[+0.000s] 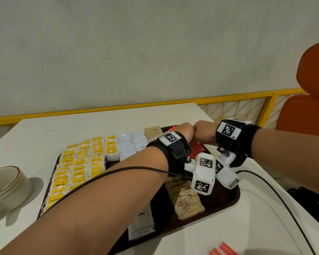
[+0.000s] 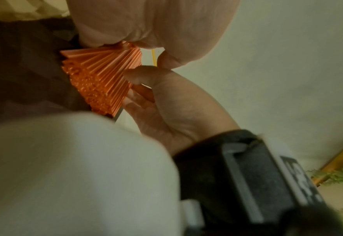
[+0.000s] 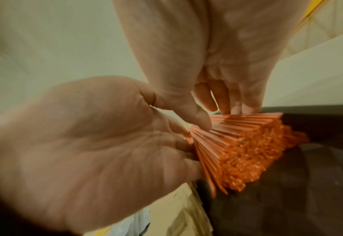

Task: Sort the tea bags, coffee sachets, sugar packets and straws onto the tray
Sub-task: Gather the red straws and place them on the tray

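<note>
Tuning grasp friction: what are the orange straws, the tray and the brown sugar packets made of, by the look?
Orange straws: thin plastic, smooth and slightly glossy, judging by highlights along the ridges. Tray: dark brown, matte with a moulded raised rim, likely plastic. Brown sugar packets: matte kraft-type paper, creased, printed.

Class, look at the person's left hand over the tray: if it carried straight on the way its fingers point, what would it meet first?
The left hand already has its fingers at the pile of orange straws; going on, it would probably press into them, with the tray beneath.
</note>
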The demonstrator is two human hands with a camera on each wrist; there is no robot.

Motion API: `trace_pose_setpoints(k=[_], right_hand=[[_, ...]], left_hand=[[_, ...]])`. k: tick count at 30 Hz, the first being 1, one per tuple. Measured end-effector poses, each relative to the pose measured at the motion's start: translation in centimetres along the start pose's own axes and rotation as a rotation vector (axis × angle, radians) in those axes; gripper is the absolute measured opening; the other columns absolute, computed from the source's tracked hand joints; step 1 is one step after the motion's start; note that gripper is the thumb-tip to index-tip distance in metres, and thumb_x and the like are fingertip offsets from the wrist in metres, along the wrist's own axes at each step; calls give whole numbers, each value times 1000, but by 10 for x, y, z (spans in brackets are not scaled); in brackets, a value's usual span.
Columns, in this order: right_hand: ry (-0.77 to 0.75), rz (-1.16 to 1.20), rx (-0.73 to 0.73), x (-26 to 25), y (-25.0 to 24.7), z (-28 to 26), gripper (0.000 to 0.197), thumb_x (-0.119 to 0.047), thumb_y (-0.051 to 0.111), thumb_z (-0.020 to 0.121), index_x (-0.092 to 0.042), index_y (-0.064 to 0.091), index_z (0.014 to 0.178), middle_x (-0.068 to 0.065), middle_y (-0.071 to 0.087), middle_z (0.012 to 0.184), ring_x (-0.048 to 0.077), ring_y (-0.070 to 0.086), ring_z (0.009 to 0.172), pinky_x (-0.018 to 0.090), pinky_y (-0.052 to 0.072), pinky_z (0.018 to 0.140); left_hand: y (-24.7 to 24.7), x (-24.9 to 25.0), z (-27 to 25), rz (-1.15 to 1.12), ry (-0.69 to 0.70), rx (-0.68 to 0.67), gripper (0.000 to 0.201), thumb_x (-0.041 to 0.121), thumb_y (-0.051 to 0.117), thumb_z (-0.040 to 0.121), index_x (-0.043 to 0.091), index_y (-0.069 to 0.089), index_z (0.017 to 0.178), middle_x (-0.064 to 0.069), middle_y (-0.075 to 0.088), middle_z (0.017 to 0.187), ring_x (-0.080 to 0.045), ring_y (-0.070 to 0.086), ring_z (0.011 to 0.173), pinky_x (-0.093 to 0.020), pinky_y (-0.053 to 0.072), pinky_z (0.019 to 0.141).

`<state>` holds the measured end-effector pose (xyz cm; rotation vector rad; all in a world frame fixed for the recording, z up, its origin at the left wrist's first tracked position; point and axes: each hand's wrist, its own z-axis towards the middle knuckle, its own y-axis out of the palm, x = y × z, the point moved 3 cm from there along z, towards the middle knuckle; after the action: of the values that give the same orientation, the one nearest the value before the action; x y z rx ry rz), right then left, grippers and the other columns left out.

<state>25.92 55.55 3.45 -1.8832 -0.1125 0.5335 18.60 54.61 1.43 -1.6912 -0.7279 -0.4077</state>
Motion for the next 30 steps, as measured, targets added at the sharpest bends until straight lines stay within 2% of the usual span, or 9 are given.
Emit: trace_pose_setpoints(k=[6,9,11,14,16,17,20,24,30], right_hand=[[-11,103,38,9,1,-3,35,3,51,87,-18,52,59,3,52,64,16,46,60,22,39,60],[-32,168,45,16,3,-5,27,4,58,84,-17,61,66,4,55,68,18,48,68,30,43,72],[-60,157,48,18,4,-5,14,2,62,83,-8,72,87,7,61,80,19,50,77,32,43,79],[-66,181,80,22,5,-5,22,0,63,81,-2,72,101,21,68,95,20,51,78,32,43,76],[-76,189,90,22,5,-5,23,-1,62,80,-3,73,100,24,68,102,20,52,78,34,44,76],[-81,187,89,22,5,-5,25,0,61,80,-5,73,101,23,68,102,20,53,79,35,47,79],[-81,190,89,22,4,-5,34,2,59,80,-11,73,108,15,70,100,19,57,85,37,49,90],[-74,241,76,26,3,-4,34,1,59,81,-11,72,111,13,70,94,18,58,81,34,50,88],[-75,226,71,32,3,-6,34,-3,60,83,-13,70,114,13,71,105,27,65,96,38,50,96]], left_hand=[[-4,9,-18,109,72,-5,32,0,34,99,-9,53,123,-23,55,129,-33,52,119,-30,35,77],[-3,9,-21,198,110,-10,27,0,37,98,-9,57,113,-21,60,115,-33,54,115,-26,31,75],[-3,12,-26,185,95,-16,23,0,37,98,-8,59,104,-17,56,87,-31,54,111,-26,32,74],[-1,11,-23,170,112,-11,32,1,34,100,-11,51,124,-12,44,71,-9,67,88,-24,40,61],[-3,11,-25,251,147,-26,26,2,35,99,-10,58,102,-3,36,65,-5,61,59,-19,39,47],[-2,10,-21,242,110,-5,27,2,37,99,-4,54,79,-2,35,64,-13,57,68,-22,37,52],[-5,7,-15,217,65,12,34,5,39,99,6,44,65,-7,46,70,-25,49,89,-26,32,72],[-6,5,-15,224,77,-7,32,6,33,101,-7,55,121,-21,56,126,-32,53,118,-28,34,77],[0,11,-22,231,114,-4,27,6,36,100,-7,57,112,-20,59,115,-29,53,114,-17,38,62]])
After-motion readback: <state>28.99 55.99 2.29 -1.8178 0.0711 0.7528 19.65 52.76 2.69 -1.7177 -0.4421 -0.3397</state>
